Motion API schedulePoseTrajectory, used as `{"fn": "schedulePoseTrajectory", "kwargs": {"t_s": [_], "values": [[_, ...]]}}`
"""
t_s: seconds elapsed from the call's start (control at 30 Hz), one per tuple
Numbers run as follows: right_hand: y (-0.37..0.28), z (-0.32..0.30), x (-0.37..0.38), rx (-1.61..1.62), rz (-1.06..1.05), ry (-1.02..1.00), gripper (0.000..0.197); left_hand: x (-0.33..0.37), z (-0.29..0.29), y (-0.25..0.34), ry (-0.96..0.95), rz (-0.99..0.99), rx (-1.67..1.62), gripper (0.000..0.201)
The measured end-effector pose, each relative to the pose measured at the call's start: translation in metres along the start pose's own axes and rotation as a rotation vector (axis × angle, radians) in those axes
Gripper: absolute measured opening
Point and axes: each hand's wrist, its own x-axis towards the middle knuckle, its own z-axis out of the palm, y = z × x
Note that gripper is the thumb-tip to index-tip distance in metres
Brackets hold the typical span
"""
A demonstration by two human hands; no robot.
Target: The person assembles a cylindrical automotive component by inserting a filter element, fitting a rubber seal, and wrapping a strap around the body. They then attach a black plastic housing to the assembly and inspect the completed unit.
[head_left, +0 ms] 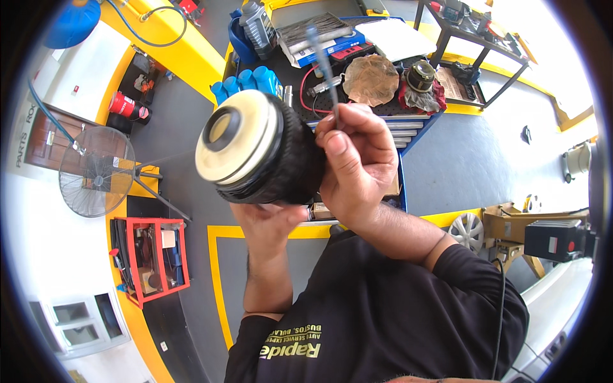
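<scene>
While atop left grip (271, 223), black-and-cream cylinder (262, 148) beside right grip (357, 166).

A blue tool bench (410, 131) with grey drawers carries bright blue plastic containers (248, 81), a grey plastic bottle (257, 29), a dark pleated panel (313, 29) against a flat blue-and-white box (335, 50), a flat white sheet (397, 38) and a round, wrinkled brown sheet (370, 80). Just right of the brown sheet sits a cylindrical metal part (421, 75). Beyond it stands a dark metal shelf rack (477, 39). At the left are a wire-caged round fan (96, 172) and an open red metal rack (158, 219); at the right, a silver spoked wheel cover (466, 232). Yellow stripes (216, 281) cross the grey floor (198, 313).
</scene>
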Motion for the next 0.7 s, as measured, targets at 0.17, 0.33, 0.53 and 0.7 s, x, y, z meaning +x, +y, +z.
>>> {"fn": "schedulePoseTrajectory", "kwargs": {"t_s": [0.17,0.33,0.53,0.7], "values": [[-0.022,0.005,0.006,-0.199,0.049,-0.194,0.033,0.003,-0.02,-0.009,0.09,0.046,0.063,0.096],[-0.063,-0.015,0.029,-0.733,-0.118,-0.522,0.033,-0.002,-0.037,-0.013,0.107,0.036,-0.136,0.097],[-0.094,-0.015,0.036,-0.958,-0.142,-0.607,0.032,0.0,-0.051,-0.016,0.126,0.036,-0.072,0.09],[-0.075,-0.007,0.039,-0.607,0.094,-0.282,0.03,0.002,-0.057,-0.015,0.085,0.022,-0.117,0.092]]}}
